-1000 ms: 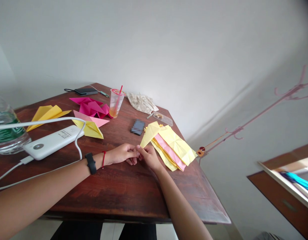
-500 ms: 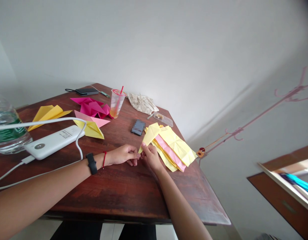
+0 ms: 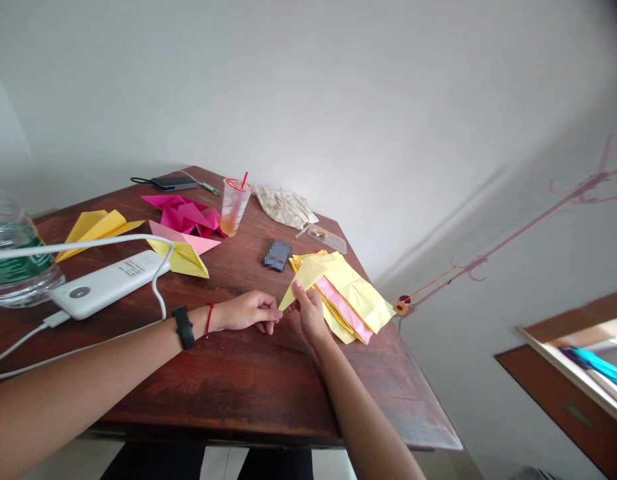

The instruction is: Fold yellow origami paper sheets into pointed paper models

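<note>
A dark-brown wooden table [image 3: 228,393] spreads across the view, bearing at the right a stack of creased yellow and pink paper sheets [image 3: 361,287] and at the left a white plastic power bank [image 3: 113,283] with a cable. Between these, near the table's middle, the left hand [image 3: 255,311] and right hand [image 3: 311,310] work at a narrow, pointed pale-yellow folded paper [image 3: 303,275], whose broad end reaches over the stack's near-left corner; whether it touches the sheets there I cannot tell. The right thumb presses on its upper face, with the fingers behind largely hidden, so the paper seems gripped between them. The left thumb and forefinger pinch its sharp tip, the other fingers curled inward. Smaller than the hands, a dark rectangular object [image 3: 277,255] lies just beyond, its surface blurred out. The step in hand looks like sharpening a crease toward that tip; the next move probably calls for steady left fingers there while the right thumb presses along the fold, keeping the layers aligned.
</note>
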A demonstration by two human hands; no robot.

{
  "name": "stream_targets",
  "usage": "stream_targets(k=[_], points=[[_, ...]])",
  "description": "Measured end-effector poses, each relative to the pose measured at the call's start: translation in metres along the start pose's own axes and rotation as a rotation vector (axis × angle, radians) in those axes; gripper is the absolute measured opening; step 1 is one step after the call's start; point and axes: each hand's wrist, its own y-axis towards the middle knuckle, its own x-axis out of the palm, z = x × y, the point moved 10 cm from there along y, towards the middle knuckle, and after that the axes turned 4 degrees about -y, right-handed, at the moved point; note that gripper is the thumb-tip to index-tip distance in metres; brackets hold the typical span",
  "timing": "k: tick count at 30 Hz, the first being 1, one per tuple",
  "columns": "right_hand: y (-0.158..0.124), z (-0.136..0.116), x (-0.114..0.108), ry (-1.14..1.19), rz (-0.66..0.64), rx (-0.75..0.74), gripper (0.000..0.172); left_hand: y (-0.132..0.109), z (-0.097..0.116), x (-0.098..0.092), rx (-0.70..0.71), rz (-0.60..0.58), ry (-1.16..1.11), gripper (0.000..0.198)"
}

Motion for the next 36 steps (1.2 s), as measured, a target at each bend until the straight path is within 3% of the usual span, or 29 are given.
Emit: stream_targets(k=[11,23,28,36], points=[[0.005,-0.001,-0.010,-0.147,0.045,-0.077,0.061,0.002,-0.002,-0.005,-0.005,0.046,-0.066,0.042],[0.013,0.005,-0.021,0.092,0.082,-0.064,0.063,-0.002,0.003,-0.021,0.037,0.248,-0.105,0.035],[0.017,0.001,-0.020,0.022,0.054,-0.101,0.063,-0.005,0.013,-0.029,0.092,0.325,-0.042,0.033],[0.025,0.012,-0.014,0.052,-0.043,-0.053,0.063,-0.004,0.011,-0.027,0.031,0.328,0.078,0.041]])
